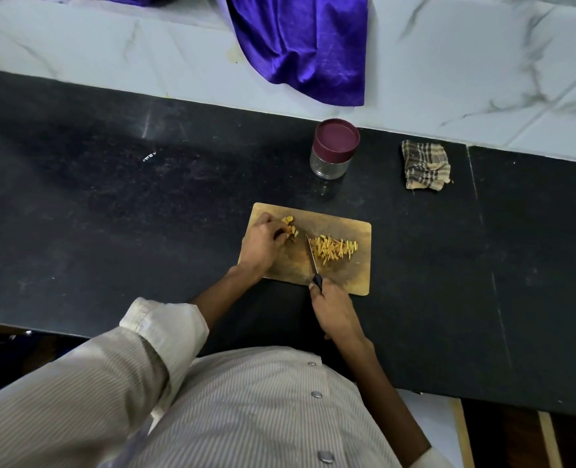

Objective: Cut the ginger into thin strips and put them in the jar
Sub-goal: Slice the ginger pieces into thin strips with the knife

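The left hand [263, 246] is curled over a small yellow lump of uncut ginger [288, 228] at the far left part of the rectangular wooden cutting board [360, 278], and its fingertips press the piece down, probably so that it does not slide when the blade comes. The right hand [333, 309] grips the black handle of a small steel kitchen knife [311, 256], fingers closed around it, at the near edge of the board. The blade lies between the two hands' working areas, its long axis running from the right hand away toward the far side, with the tip pointing forward and a little to the left, close beside the lump but apart from it as far as I can see. Just right of the blade is a loose heap of thin yellow ginger strips [335, 248]; most of them lie with their long axes roughly along the blade's direction, some crossed. The heap seems pushed to this side to keep the cutting place free. Beyond the board, well apart from both hands, a clear glass jar with a maroon round lid [334, 148] stands upright on the black stone tabletop [110, 214], lid on, so no strips are inside yet. To its right lies a crumpled checked cloth [426, 165].
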Demonstrator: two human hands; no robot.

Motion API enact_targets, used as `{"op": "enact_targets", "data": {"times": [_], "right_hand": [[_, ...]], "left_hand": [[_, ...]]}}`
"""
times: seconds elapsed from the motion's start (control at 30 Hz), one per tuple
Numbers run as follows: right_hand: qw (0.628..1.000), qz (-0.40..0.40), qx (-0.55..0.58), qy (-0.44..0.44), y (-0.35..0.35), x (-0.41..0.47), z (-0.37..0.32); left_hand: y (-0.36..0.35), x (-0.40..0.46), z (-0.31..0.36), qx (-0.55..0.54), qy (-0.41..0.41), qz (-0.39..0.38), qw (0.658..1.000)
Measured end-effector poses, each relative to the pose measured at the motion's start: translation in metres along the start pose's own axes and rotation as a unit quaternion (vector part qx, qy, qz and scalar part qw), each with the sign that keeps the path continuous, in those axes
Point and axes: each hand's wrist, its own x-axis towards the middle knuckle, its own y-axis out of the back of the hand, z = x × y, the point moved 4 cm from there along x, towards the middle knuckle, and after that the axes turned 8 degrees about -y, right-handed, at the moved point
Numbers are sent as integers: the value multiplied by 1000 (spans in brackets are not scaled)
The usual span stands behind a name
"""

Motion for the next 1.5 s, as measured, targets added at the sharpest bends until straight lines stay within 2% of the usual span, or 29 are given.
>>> {"op": "enact_targets", "data": {"times": [0.1, 0.2, 0.47, 0.67, 0.97, 1.5], "right_hand": [[1000, 5, -6, 3, 0, 0, 0], [1000, -3, -7, -4, -1, 0, 1], [1000, -9, -16, -3, -4, -1, 1], [1000, -18, -9, -4, -6, -2, 1], [998, -65, 16, 0, -25, -7, -4], [998, -54, -19, -15, -22, -9, -12]], "left_hand": [[5, 0, 2, -26, 6, 27, 999], [8, -9, 3, -80, 51, 30, 995], [-14, -28, 8, -112, 106, -20, 988], [-13, -27, 11, -60, 85, 22, 994], [-11, -33, 6, -54, 49, 16, 997], [-11, -35, 10, -53, 9, 20, 998]]}}
